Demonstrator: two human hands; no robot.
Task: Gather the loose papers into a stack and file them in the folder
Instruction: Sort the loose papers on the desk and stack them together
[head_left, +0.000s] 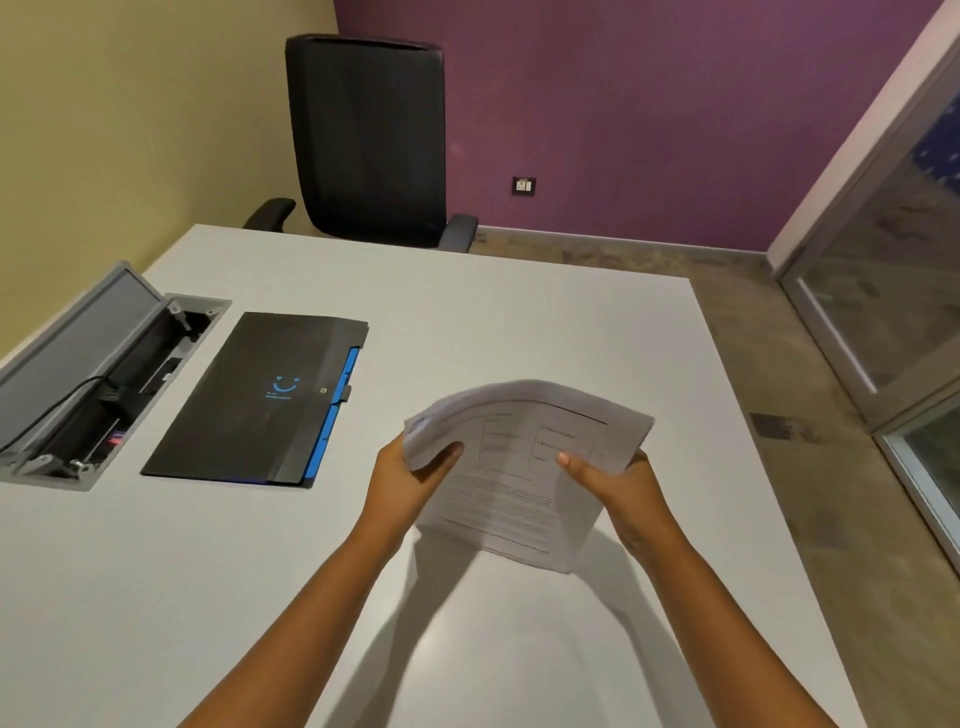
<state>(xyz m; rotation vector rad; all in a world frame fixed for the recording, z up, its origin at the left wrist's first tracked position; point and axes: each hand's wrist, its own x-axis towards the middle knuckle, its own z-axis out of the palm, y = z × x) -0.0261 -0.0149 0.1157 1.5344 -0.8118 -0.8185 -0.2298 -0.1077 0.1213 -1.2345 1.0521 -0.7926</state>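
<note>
Holding papers above table | left hand, right hand grip: both pinching papers | folder closed, left

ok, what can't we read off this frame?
Head view only:
- Text on the paper stack: blurred, too small.
- Sheet count: edges merge.
- Fingers of left hand and right hand under the stack: hidden by paper.
- Folder contents: cover closed.

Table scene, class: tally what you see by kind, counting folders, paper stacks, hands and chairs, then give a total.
Folders: 1, the black folder lying closed on the table
Paper stacks: 1, the paper stack held up
Hands: 2, left hand and right hand gripping the stack
Chairs: 1, the black chair
Total: 5
</note>
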